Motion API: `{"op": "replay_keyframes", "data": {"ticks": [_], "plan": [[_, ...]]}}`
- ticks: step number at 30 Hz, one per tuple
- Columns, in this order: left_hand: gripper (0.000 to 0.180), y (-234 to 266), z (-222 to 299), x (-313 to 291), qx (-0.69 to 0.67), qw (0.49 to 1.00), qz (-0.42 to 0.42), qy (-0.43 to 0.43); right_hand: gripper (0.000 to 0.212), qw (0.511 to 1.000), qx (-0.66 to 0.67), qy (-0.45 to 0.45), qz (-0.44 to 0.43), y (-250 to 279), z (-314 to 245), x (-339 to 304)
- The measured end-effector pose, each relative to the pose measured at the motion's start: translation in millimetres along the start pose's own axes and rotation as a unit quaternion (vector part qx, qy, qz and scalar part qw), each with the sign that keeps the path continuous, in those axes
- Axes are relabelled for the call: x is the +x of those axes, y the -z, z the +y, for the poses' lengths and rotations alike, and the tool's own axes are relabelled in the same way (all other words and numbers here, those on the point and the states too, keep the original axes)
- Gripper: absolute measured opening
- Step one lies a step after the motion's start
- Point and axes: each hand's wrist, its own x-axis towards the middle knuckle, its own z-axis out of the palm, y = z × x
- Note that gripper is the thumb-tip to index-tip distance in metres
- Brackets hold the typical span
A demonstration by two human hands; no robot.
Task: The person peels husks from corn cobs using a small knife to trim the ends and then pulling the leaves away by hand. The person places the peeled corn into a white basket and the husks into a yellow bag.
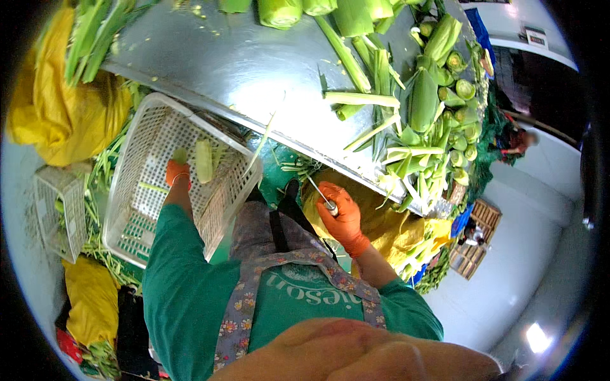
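Clasping a green ear [180, 155] in the left hand [178, 172] inside the white crate [230, 184], and gripping a knife [331, 207] in the right hand [340, 214] near the edge of the metal surface [210, 54]. Could snag the blade [316, 187] on that edge if raising it with attention on the crate, or bruise the ear if dropping it hard onto the lattice floor [143, 209]. Looking green at the protruding end, near a paler stripped piece [203, 162], but too small in view to judge further.

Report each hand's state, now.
Left orange-gloved hand: at a short green vegetable; grip cannot be told.
Right orange-gloved hand: closed, holding a slim silver metal knife.
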Motion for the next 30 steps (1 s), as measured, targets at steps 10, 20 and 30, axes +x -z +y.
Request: {"op": "replay_keyframes", "data": {"ticks": [10, 20, 30], "plan": [[0.063, -99, -33, 87, -0.017, 1.0, -0.011, -0.017, 0.051, 0.964, -0.13, 0.18, 0.145, 41, -8, 114], [0.064, -74, -83, 27, -0.015, 0.993, 0.02, -0.116, 0.038, 0.909, -0.153, 0.164, 0.351, 133, 18, 156], [0.031, 63, 10, -216, -0.205, 0.928, 0.047, -0.308, 0.088, 0.953, 0.117, -0.139, 0.241, 206, 130, 192]]}}
